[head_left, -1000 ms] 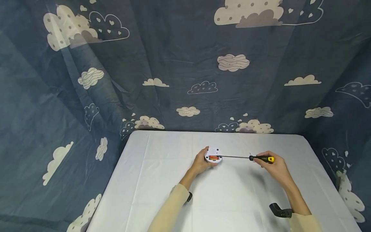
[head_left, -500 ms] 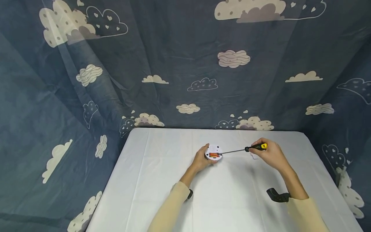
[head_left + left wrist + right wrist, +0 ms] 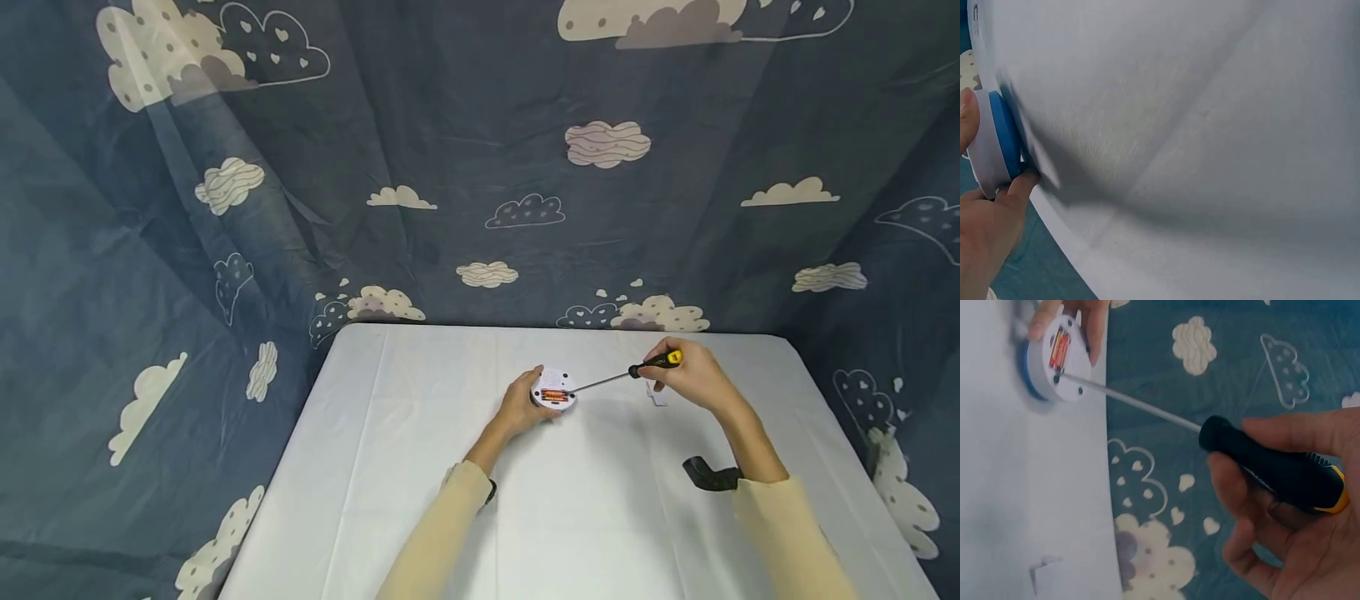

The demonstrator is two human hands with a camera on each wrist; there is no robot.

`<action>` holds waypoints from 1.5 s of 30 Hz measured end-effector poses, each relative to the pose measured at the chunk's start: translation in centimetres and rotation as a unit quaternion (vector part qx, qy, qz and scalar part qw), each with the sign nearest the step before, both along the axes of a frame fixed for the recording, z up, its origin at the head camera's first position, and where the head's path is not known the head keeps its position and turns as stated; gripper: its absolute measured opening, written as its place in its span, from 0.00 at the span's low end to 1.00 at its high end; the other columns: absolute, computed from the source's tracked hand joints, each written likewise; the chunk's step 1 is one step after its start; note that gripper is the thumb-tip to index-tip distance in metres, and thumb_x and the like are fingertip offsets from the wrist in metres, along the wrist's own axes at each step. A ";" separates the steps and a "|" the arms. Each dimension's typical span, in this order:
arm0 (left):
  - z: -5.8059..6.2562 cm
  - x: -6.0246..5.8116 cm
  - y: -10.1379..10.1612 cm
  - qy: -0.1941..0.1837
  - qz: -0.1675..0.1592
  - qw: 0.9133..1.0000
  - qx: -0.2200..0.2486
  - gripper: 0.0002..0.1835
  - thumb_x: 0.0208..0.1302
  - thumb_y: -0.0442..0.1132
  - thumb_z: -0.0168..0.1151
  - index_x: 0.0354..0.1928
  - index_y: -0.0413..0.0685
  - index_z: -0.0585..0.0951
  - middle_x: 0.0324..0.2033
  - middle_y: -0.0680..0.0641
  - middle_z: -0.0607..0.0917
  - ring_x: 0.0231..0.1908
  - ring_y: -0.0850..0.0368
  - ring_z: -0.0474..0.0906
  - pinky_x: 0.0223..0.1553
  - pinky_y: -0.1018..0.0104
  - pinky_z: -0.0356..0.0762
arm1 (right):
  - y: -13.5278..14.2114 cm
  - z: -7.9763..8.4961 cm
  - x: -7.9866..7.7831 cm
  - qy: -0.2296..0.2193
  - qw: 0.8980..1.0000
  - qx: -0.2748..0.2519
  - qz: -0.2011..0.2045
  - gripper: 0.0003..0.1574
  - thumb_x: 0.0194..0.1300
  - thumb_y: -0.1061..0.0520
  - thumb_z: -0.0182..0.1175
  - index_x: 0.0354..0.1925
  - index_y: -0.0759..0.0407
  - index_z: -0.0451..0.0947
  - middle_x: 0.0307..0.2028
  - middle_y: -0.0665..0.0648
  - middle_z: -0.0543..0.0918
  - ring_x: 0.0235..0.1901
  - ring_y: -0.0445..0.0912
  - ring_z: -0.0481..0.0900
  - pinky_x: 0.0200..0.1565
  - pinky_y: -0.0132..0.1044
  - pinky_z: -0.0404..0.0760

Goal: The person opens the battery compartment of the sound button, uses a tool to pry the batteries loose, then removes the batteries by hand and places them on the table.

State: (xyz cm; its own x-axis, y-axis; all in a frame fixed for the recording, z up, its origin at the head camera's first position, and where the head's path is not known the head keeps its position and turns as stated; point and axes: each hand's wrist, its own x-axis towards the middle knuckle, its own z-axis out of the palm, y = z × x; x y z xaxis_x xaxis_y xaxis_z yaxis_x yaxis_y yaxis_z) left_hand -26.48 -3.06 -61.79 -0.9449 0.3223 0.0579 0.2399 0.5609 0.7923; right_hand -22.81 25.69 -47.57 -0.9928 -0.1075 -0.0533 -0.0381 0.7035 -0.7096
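Note:
My left hand (image 3: pixel 519 405) grips a round white device (image 3: pixel 553 380) by its side, thumb and fingers about the rim. Its open compartment faces up and holds red-orange batteries (image 3: pixel 1059 353). A blue band (image 3: pixel 1007 134) on the device shows in the left wrist view. In my right hand (image 3: pixel 693 372) is a screwdriver (image 3: pixel 1266 459) with a black and yellow handle, held between thumb and fingers. The long metal shaft (image 3: pixel 1141 406) slants to the device, with its tip at the end of the compartment by the batteries. Whether the tip touches a battery is too small to tell.
A small white piece (image 3: pixel 658 398) lies on the white-covered table (image 3: pixel 420 467) below the right hand. Behind and at the sides hangs a dark blue cloth (image 3: pixel 450 150) with cloud prints. A black wrist-worn device (image 3: pixel 708 475) sticks out by the right wrist.
My right hand has moved up and left with the screwdriver, so the handle end stands higher and the shaft slants more. The small white piece has come into fuller view. My left hand keeps its hold.

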 end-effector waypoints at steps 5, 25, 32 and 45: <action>-0.2 -0.3 -0.1 0.000 -0.006 1.000 -0.007 0.53 0.50 0.37 0.84 0.76 0.34 0.64 0.71 0.35 0.74 0.73 0.42 0.70 0.77 0.55 0.66 | 1.5 -1.1 -1.1 -0.029 0.998 -0.051 -0.007 0.19 0.69 0.55 0.67 0.49 0.69 0.78 0.35 0.62 0.91 0.32 0.48 0.89 0.39 0.36 0.80; -0.1 0.2 -0.6 -0.045 0.012 0.998 0.034 0.53 0.51 0.35 0.83 0.77 0.36 0.63 0.70 0.34 0.74 0.73 0.41 0.70 0.77 0.53 0.65 | 6.2 -10.4 0.5 -0.192 0.893 -0.394 -0.099 0.12 0.76 0.59 0.59 0.36 0.49 0.87 0.30 0.49 0.92 0.32 0.39 0.91 0.36 0.29 0.88; 0.0 0.2 -0.4 -0.042 0.017 0.998 0.036 0.53 0.52 0.37 0.82 0.77 0.36 0.62 0.71 0.34 0.73 0.73 0.41 0.69 0.78 0.52 0.64 | 6.0 -10.8 2.0 -0.212 0.868 -0.427 -0.137 0.13 0.75 0.57 0.61 0.33 0.46 0.88 0.30 0.48 0.92 0.33 0.38 0.91 0.35 0.28 0.88; -0.2 0.5 0.3 -0.057 0.045 0.996 0.043 0.55 0.52 0.41 0.83 0.78 0.40 0.62 0.75 0.37 0.70 0.76 0.42 0.65 0.79 0.52 0.62 | 5.8 -9.2 3.1 -0.110 0.906 -0.389 -0.130 0.07 0.72 0.56 0.65 0.36 0.47 0.87 0.29 0.46 0.92 0.30 0.40 0.90 0.37 0.29 0.88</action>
State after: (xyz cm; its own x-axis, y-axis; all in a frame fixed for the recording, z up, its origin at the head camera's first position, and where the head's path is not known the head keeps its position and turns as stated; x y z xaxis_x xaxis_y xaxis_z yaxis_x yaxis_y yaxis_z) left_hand -26.03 -2.77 -61.99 -0.9719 0.2339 -0.0276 0.0971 0.5048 0.8577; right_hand -19.67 31.44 -56.81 -0.9646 0.0393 -0.2609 0.2590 -0.0467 -0.9647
